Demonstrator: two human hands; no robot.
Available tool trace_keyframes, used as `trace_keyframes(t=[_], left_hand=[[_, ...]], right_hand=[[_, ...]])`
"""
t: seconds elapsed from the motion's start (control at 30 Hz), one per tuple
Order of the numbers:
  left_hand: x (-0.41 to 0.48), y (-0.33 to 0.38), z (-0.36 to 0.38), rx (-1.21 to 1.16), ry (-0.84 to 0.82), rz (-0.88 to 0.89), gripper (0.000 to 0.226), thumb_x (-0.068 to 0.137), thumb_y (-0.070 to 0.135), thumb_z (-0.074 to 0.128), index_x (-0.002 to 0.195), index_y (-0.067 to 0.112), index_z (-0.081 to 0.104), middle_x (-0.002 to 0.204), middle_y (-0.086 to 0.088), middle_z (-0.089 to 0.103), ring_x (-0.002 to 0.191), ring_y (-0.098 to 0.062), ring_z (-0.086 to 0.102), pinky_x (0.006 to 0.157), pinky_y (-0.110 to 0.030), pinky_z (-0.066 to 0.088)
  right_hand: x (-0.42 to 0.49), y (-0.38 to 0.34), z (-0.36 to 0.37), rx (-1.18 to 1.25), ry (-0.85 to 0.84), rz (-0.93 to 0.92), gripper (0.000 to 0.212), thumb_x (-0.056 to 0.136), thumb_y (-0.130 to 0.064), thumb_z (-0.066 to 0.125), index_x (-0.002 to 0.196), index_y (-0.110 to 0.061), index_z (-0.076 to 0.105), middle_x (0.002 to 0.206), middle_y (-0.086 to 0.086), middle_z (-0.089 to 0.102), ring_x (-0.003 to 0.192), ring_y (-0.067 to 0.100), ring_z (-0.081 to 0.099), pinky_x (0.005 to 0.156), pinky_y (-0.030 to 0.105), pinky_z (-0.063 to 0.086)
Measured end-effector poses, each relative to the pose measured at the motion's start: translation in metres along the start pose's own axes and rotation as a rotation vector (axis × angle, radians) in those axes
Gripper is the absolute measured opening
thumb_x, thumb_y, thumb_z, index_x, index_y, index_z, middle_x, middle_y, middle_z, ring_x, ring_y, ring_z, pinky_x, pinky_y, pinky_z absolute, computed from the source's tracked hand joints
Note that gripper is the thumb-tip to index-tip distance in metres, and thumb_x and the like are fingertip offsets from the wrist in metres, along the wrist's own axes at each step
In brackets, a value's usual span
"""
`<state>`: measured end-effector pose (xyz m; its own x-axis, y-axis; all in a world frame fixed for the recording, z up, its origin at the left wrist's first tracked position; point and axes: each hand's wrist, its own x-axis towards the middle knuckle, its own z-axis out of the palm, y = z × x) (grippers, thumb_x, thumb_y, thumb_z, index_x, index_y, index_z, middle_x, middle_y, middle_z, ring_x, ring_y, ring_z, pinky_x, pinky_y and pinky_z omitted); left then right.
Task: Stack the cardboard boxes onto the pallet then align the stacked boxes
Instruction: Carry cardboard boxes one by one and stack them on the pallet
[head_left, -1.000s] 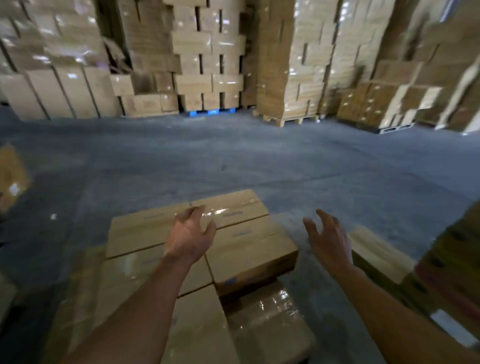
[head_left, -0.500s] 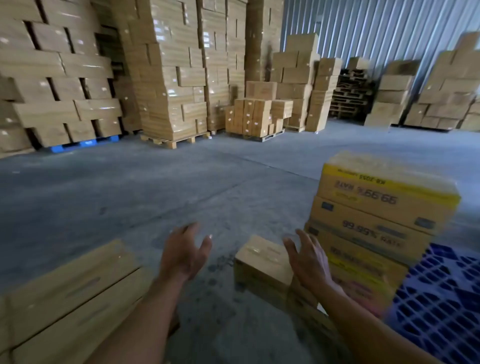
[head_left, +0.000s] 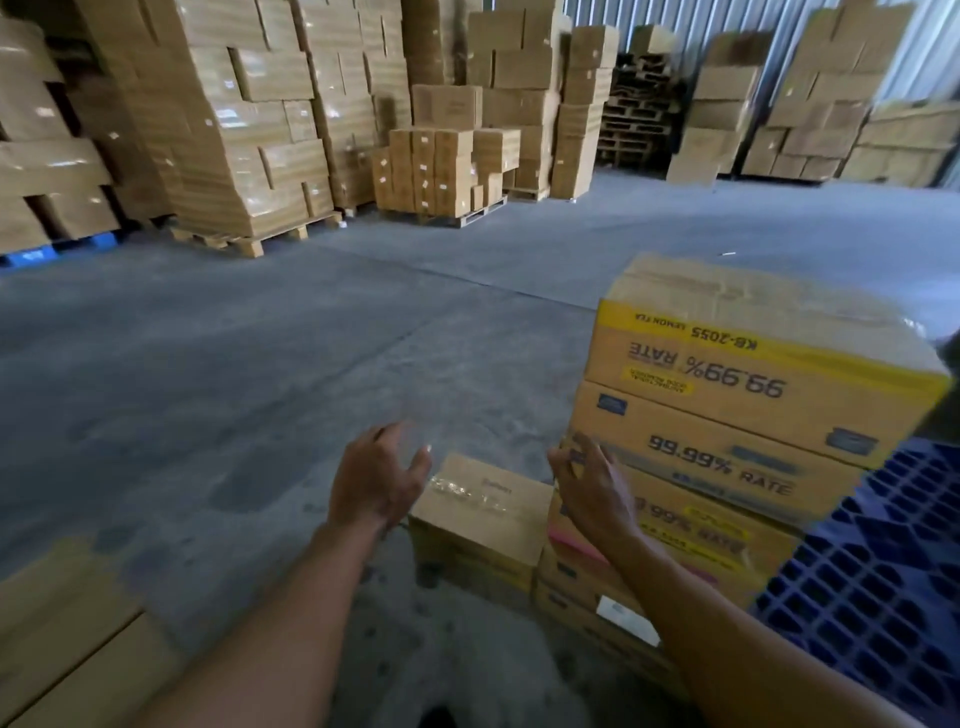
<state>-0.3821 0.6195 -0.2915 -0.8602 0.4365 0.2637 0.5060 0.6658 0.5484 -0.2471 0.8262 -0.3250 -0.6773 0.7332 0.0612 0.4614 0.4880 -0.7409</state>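
A stack of yellow-printed cardboard boxes (head_left: 748, 415) stands at the near right on the edge of a blue plastic pallet (head_left: 872, 582). A small plain brown box (head_left: 483, 514) sits on the floor against the stack's left side. My left hand (head_left: 374, 478) hovers open just left of that small box, palm facing right. My right hand (head_left: 592, 488) is open at the small box's right, in front of the stack's lower corner; whether it touches the stack is unclear. Both hands hold nothing.
Flat brown boxes (head_left: 67, 644) lie at the bottom left. Grey concrete floor (head_left: 260, 374) stretches ahead. Tall loaded wooden pallets (head_left: 249, 130) line the back, a low one (head_left: 441, 171) stands mid-back, and empty wooden pallets (head_left: 634, 119) are stacked by the corrugated wall.
My view has swung right, from the flat boxes to the yellow stack and blue pallet. Both hands have come closer to the small brown box, still holding nothing.
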Motion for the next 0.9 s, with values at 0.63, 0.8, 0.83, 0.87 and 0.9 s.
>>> trace_keyframes(t=[0.63,0.8,0.83,0.87,0.9], left_hand=[[0.262,-0.319,0.386,0.069,-0.6,-0.268,0.063,0.092,0.042,0.062,0.144,0.008,0.05,0.145,-0.013,0.052,0.132,-0.03,0.048,0.105,-0.038,0.039],[0.262,-0.407,0.507,0.124,-0.621,-0.266,0.068,0.09,0.037,0.068,0.146,0.006,0.045,0.149,-0.017,0.045,0.137,-0.033,0.042,0.109,-0.039,0.035],[0.264,-0.42,0.528,0.128,-0.616,-0.265,0.068,0.09,0.036,0.069,0.146,0.004,0.046,0.148,-0.018,0.046,0.135,-0.034,0.044,0.107,-0.04,0.037],[0.267,-0.431,0.548,0.132,-0.603,-0.272,0.069,0.089,0.036,0.069,0.145,0.003,0.045,0.146,-0.019,0.047,0.133,-0.035,0.045,0.105,-0.04,0.038],[0.269,-0.442,0.567,0.135,-0.59,-0.284,0.071,0.089,0.037,0.07,0.146,0.004,0.044,0.146,-0.019,0.046,0.133,-0.035,0.045,0.104,-0.04,0.038]], right_hand=[[0.246,0.225,0.389,-0.112,-0.141,0.683,0.058,0.098,-0.045,0.057,0.141,-0.007,0.054,0.138,0.022,0.058,0.122,0.038,0.057,0.099,0.044,0.047],[0.281,0.336,0.473,-0.239,-0.155,0.71,0.056,0.096,-0.054,0.046,0.125,-0.008,0.06,0.123,0.02,0.065,0.112,0.038,0.059,0.091,0.04,0.047],[0.287,0.356,0.486,-0.243,-0.141,0.717,0.056,0.099,-0.052,0.046,0.132,-0.008,0.057,0.129,0.021,0.062,0.116,0.038,0.058,0.093,0.04,0.046],[0.292,0.374,0.498,-0.25,-0.133,0.743,0.057,0.101,-0.05,0.046,0.138,-0.007,0.051,0.135,0.021,0.059,0.121,0.038,0.056,0.096,0.04,0.044],[0.296,0.39,0.51,-0.259,-0.131,0.791,0.057,0.103,-0.047,0.045,0.143,-0.006,0.046,0.141,0.021,0.054,0.126,0.039,0.053,0.098,0.039,0.042]])
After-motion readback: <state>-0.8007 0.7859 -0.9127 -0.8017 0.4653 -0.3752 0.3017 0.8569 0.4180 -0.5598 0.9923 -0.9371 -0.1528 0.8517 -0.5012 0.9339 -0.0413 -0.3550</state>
